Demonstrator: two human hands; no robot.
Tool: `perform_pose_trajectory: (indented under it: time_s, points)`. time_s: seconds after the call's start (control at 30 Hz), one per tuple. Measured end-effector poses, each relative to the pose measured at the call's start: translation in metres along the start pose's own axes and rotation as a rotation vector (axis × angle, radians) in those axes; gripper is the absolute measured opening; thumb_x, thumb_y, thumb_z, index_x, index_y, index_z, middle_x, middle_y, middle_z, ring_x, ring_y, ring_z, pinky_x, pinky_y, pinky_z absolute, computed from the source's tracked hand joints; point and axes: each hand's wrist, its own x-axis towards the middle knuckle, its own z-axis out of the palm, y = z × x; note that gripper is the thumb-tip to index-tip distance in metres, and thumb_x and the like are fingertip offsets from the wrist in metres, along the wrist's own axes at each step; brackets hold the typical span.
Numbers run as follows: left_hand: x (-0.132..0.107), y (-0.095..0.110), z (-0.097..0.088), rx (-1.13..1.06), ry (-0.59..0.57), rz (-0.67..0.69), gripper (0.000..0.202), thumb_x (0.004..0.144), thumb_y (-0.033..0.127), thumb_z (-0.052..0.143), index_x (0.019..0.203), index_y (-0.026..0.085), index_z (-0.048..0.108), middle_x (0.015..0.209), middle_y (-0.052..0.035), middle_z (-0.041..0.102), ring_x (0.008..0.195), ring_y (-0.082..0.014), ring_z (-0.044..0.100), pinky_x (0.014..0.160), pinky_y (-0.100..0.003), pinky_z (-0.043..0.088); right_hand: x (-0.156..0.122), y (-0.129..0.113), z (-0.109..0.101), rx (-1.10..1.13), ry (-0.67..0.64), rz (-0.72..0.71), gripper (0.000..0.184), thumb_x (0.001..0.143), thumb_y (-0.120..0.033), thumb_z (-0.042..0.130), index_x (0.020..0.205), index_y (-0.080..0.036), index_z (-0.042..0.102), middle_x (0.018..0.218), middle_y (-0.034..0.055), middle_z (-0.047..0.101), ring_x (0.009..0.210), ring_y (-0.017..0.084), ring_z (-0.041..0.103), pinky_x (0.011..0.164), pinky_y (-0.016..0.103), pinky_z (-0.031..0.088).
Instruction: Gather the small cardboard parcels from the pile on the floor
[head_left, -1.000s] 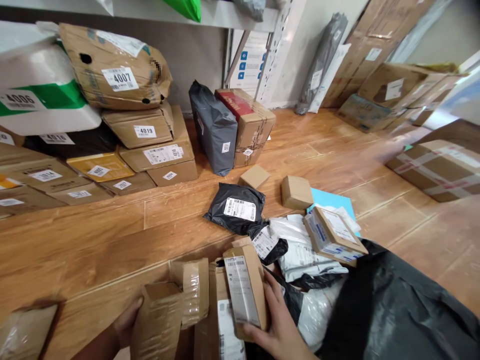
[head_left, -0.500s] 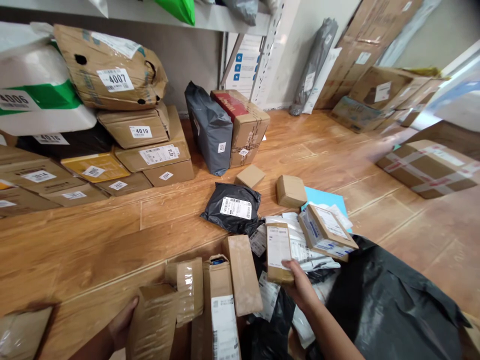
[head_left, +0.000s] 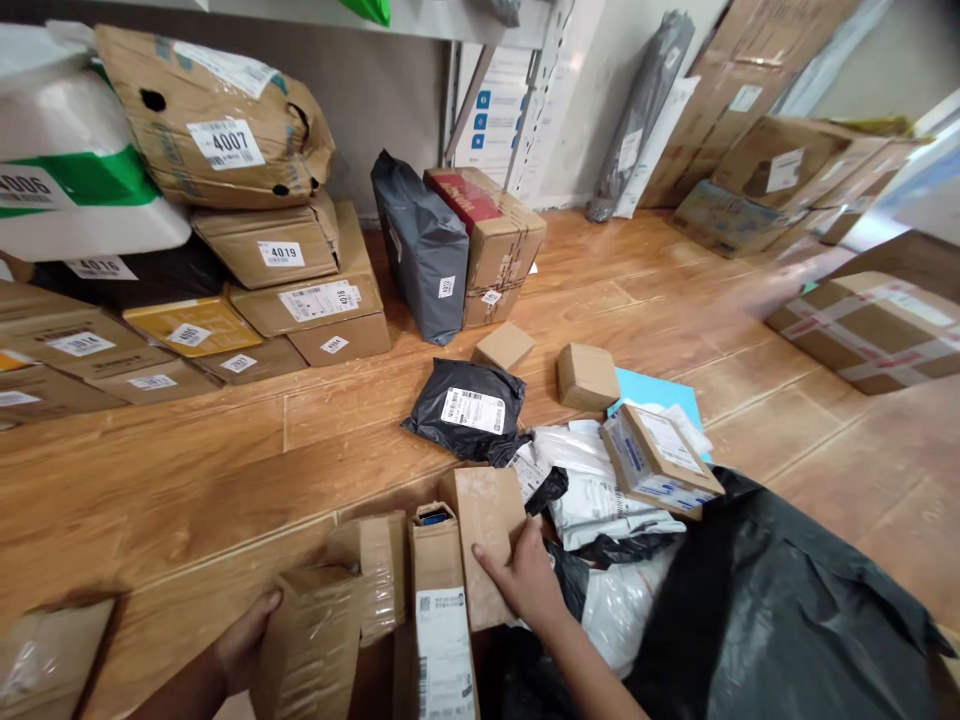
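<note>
My left hand (head_left: 247, 640) grips the left side of a taped cardboard box (head_left: 311, 640), its fingers partly hidden. My right hand (head_left: 525, 580) is closed on the right side of a plain cardboard box (head_left: 487, 540), thumb across its face. Between them stand a smaller taped box (head_left: 384, 575) and a narrow box (head_left: 442, 650) with a white label and an open top end. To the right of my right hand lie white plastic mailers (head_left: 585, 490) and a blue-and-brown labelled box (head_left: 660, 455).
A black parcel bag (head_left: 472, 405) lies ahead on the wooden floor. Two small boxes (head_left: 587, 377) sit beyond it. Numbered parcels (head_left: 225, 145) are stacked at left. A large black bag (head_left: 795, 600) spreads at lower right. More cartons (head_left: 870, 330) stand at far right.
My right hand has moved left and down from the mailers to the row of upright boxes. The small labelled box it held is no longer visible. My left hand stays on its box.
</note>
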Motion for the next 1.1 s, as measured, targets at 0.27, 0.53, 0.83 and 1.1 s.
perform_pose_trajectory:
  time_s: [0.27,0.53,0.83,1.1]
  points:
    - [-0.022,0.004,0.067,0.097,0.052,0.122,0.099,0.043,0.074,0.07,0.115,0.007,0.059,0.102,-0.0191,0.071,0.123,-0.0403,0.048,0.11,-0.049,0.031,-0.001,-0.013,0.011,-0.07,0.073,0.005,0.125,0.055,-0.067,0.067,0.138,0.008,0.013,0.136,0.0331,0.031,0.13,0.045,0.031,0.11,0.053,0.028]
    - [-0.033,0.045,0.104,0.789,0.113,0.847,0.068,0.068,0.069,0.058,0.12,0.025,0.062,0.143,-0.0023,0.046,0.139,-0.0275,0.028,0.119,-0.037,0.011,0.021,0.009,0.002,0.2,0.017,-0.027,0.111,0.045,-0.065,0.074,0.13,-0.01,0.029,0.121,0.019,0.039,0.121,0.035,0.04,0.108,0.048,0.032]
    - [-0.034,-0.01,0.089,0.216,0.611,0.711,0.1,0.06,0.085,0.044,0.131,0.015,0.04,0.136,-0.0163,0.049,0.13,-0.0374,0.04,0.113,-0.048,0.028,0.017,0.009,0.018,0.321,0.03,-0.052,0.103,0.049,-0.057,0.079,0.128,-0.014,0.029,0.127,0.0175,0.047,0.122,0.033,0.045,0.104,0.046,0.037]
    - [-0.054,-0.027,0.076,0.721,0.473,0.884,0.108,0.053,0.049,0.08,0.143,0.025,0.024,0.146,-0.0098,0.038,0.141,-0.032,0.021,0.119,-0.042,0.012,0.016,-0.001,0.008,0.486,-0.125,-0.075,0.1,0.053,-0.048,0.08,0.13,-0.016,0.023,0.126,0.0158,0.05,0.117,0.029,0.05,0.104,0.045,0.039]
